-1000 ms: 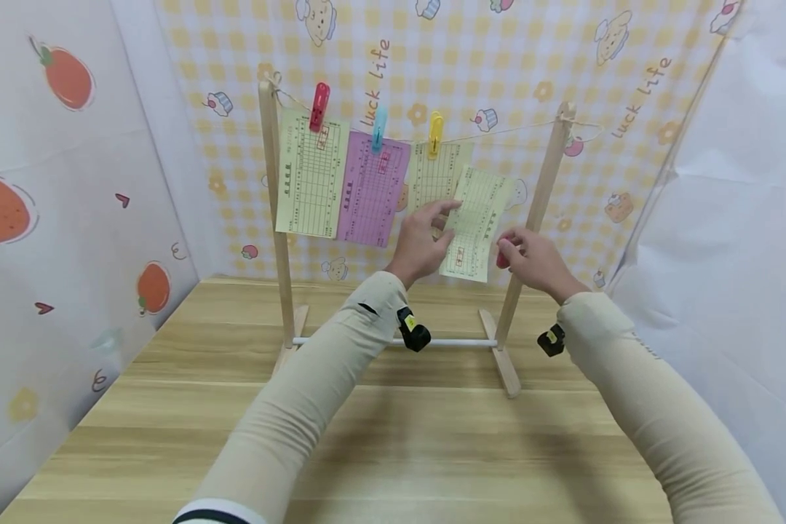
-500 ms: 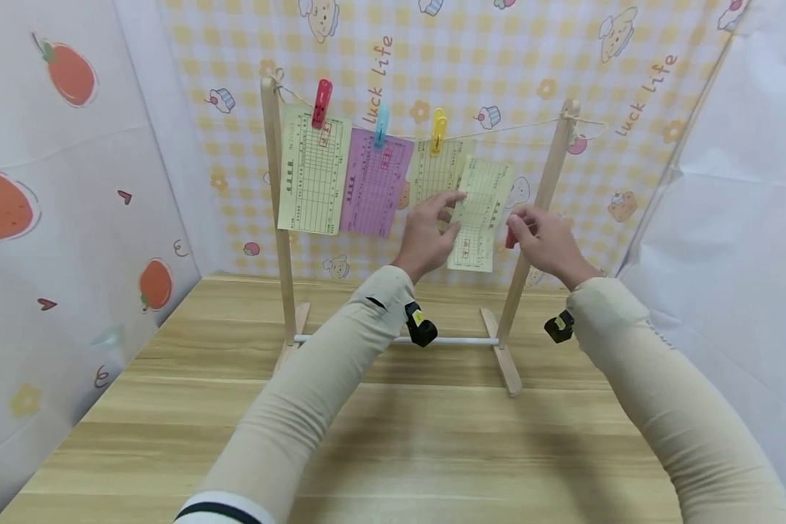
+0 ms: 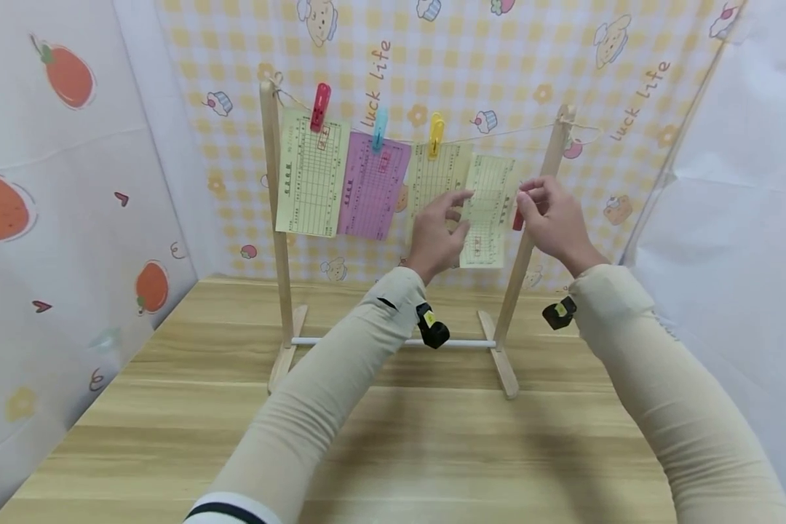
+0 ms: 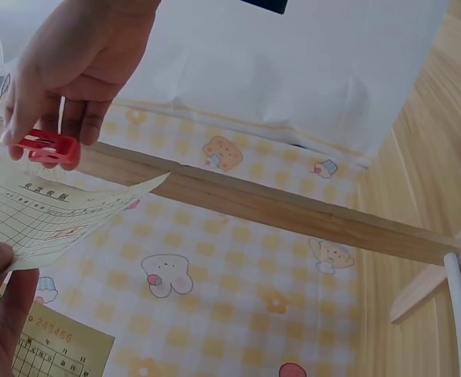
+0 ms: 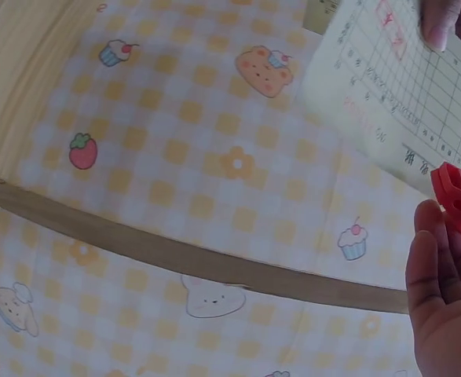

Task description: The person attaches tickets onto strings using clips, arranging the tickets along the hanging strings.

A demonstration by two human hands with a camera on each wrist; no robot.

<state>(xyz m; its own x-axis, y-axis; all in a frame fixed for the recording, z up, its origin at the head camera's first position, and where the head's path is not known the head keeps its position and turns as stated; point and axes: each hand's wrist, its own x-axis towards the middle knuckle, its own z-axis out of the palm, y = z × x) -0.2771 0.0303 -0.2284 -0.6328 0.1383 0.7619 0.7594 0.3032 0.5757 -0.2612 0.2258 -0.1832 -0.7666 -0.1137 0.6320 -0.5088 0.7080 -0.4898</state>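
A pale yellow receipt slip (image 3: 487, 211) is pinched along its left edge between the thumb and fingers of my left hand (image 3: 437, 233). My right hand (image 3: 555, 220) grips a red clothespin (image 3: 518, 218) just right of that slip; the left wrist view shows the red clothespin (image 4: 51, 148) close above the paper's edge. On the string (image 3: 498, 134), a red clothespin (image 3: 320, 108) holds a yellow-green slip (image 3: 311, 182), a light blue one (image 3: 379, 131) a purple slip (image 3: 373, 193), and a yellow one (image 3: 435, 137) another pale yellow slip (image 3: 432, 175), partly behind my left hand.
The string runs between two wooden posts (image 3: 279, 218) joined low down by a white rod (image 3: 461, 343). The stand is on a wood-grain table (image 3: 393, 437). A checked cloth (image 3: 223, 167) hangs behind it, with white printed sheets (image 3: 92, 182) at the side.
My left hand has moved right and slightly up with the pale yellow slip. My right hand has risen and shifted right, still gripping the red clothespin.
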